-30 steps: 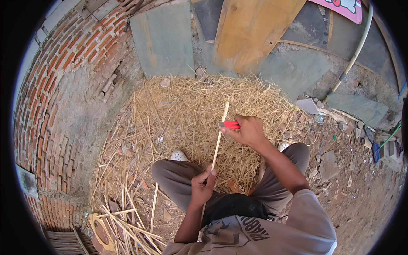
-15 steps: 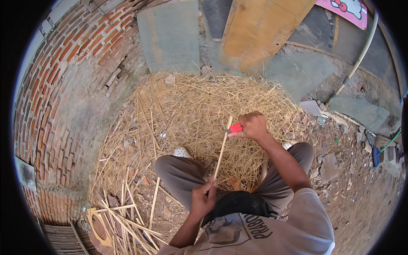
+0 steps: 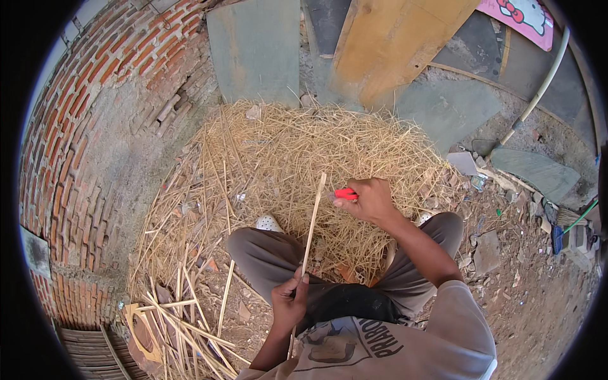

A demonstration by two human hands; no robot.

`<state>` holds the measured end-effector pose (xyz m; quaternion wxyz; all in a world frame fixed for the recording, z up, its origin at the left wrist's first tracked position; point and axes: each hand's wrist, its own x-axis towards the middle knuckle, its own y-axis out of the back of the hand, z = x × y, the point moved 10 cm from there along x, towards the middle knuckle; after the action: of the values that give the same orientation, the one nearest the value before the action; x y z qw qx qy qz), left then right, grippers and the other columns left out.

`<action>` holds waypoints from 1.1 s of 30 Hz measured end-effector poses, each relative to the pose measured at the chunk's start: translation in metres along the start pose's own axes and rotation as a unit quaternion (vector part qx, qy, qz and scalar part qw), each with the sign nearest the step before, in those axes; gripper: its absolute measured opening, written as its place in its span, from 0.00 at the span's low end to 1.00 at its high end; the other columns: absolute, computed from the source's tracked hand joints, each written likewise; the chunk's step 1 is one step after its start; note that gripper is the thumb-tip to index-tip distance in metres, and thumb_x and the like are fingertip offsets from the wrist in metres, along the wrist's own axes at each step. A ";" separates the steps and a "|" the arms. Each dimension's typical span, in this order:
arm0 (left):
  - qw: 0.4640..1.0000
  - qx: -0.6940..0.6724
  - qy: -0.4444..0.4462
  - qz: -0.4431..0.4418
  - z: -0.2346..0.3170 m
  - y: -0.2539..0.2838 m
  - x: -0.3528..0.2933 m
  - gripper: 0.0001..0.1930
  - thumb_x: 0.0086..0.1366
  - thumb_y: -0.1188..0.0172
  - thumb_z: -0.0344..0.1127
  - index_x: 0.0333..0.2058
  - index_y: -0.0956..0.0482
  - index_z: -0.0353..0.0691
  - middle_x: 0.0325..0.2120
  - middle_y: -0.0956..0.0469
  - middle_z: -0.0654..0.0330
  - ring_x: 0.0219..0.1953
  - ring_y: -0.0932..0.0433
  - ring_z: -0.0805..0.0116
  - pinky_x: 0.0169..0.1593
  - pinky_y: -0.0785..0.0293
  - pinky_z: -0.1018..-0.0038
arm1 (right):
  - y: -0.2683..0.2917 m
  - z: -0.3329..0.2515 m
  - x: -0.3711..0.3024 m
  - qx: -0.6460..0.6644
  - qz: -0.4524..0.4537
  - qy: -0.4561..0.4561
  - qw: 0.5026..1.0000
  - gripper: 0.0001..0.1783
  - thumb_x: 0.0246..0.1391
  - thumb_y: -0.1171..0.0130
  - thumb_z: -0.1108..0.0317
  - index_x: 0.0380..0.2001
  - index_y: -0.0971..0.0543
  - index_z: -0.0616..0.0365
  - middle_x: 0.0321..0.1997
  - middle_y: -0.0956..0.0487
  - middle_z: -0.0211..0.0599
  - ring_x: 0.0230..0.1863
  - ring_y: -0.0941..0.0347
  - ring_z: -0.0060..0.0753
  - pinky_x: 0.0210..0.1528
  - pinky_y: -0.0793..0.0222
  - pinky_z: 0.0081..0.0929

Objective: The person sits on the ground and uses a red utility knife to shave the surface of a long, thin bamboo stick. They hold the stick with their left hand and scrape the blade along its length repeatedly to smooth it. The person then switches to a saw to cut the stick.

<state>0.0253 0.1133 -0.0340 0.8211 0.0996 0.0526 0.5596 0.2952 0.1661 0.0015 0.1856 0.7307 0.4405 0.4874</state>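
Observation:
My left hand (image 3: 290,299) is closed around the lower part of a long, pale bamboo strip (image 3: 313,227), close to my lap. The strip tilts up and away from me, its far end standing above the shavings. In my right hand (image 3: 372,201) is a red-handled utility knife (image 3: 344,194), gripped with its front end pointing left toward the strip. A small gap separates the knife from the strip; the blade itself is hard to make out. Beneath both hands spreads a thick heap of straw-coloured shavings (image 3: 278,152).
More bamboo strips (image 3: 190,329) lie in a loose pile at my lower left. A brick wall (image 3: 82,164) rises on the left. Grey boards (image 3: 253,57) and a brown board (image 3: 392,50) lean at the back. Rubble (image 3: 487,250) covers ground at right.
The strip's far end has swung left and my left hand has shifted slightly left. The knife, touching or close against the strip before, now sits apart to its right.

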 end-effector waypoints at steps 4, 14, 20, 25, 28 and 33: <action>0.999 0.035 -0.027 0.006 0.014 -0.011 0.005 0.12 0.66 0.43 0.26 0.46 0.22 0.28 0.27 0.21 0.69 0.31 0.32 0.86 0.35 0.33 0.86 | -0.001 -0.013 -0.010 -0.029 -0.014 0.021 0.999 0.36 0.44 0.44 0.27 0.13 0.27 0.53 0.08 0.32 0.34 0.11 0.31 0.40 0.17 0.36 0.35; 0.991 0.128 -0.021 -0.033 0.032 -0.025 -0.009 0.09 0.64 0.43 0.25 0.41 0.21 0.26 0.13 0.37 0.56 0.21 0.39 0.84 0.27 0.35 0.81 | 0.001 0.015 -0.002 -0.117 0.044 0.045 0.991 0.39 0.39 0.46 0.22 0.09 0.30 0.51 0.06 0.36 0.32 0.09 0.34 0.37 0.15 0.37 0.34; 0.989 0.112 -0.013 -0.094 0.020 -0.011 -0.037 0.09 0.66 0.44 0.27 0.42 0.19 0.31 0.15 0.37 0.72 0.22 0.42 0.86 0.25 0.41 0.83 | 0.022 0.203 -0.013 -0.209 -0.060 -0.409 0.886 0.43 0.51 0.60 0.22 0.10 0.28 0.53 0.06 0.34 0.33 0.09 0.34 0.32 0.14 0.37 0.33; 0.992 0.117 0.041 -0.007 0.006 0.031 -0.055 0.10 0.66 0.44 0.27 0.44 0.19 0.32 0.16 0.38 0.74 0.22 0.42 0.87 0.24 0.45 0.84 | 0.051 0.092 0.024 -0.019 0.091 -0.193 0.977 0.39 0.56 0.56 0.30 0.14 0.24 0.56 0.07 0.32 0.36 0.11 0.32 0.38 0.16 0.36 0.36; 0.997 0.067 0.013 -0.031 0.021 0.005 -0.024 0.12 0.66 0.45 0.26 0.46 0.20 0.33 0.17 0.38 0.77 0.22 0.43 0.89 0.24 0.46 0.86 | 0.006 0.029 0.001 0.032 -0.015 -0.107 0.994 0.36 0.52 0.50 0.30 0.15 0.23 0.55 0.08 0.30 0.37 0.12 0.30 0.41 0.17 0.35 0.36; 0.993 0.109 -0.038 0.001 0.032 0.003 -0.012 0.08 0.63 0.43 0.22 0.40 0.20 0.27 0.12 0.38 0.61 0.19 0.40 0.83 0.24 0.39 0.80 | -0.010 -0.023 -0.010 -0.012 -0.047 0.004 0.999 0.35 0.48 0.46 0.29 0.15 0.23 0.53 0.08 0.31 0.36 0.11 0.31 0.40 0.17 0.36 0.36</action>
<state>0.0242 0.0997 -0.0019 0.8059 0.2101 0.0819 0.5474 0.2689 0.1602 -0.0006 0.2152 0.7046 0.4697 0.4865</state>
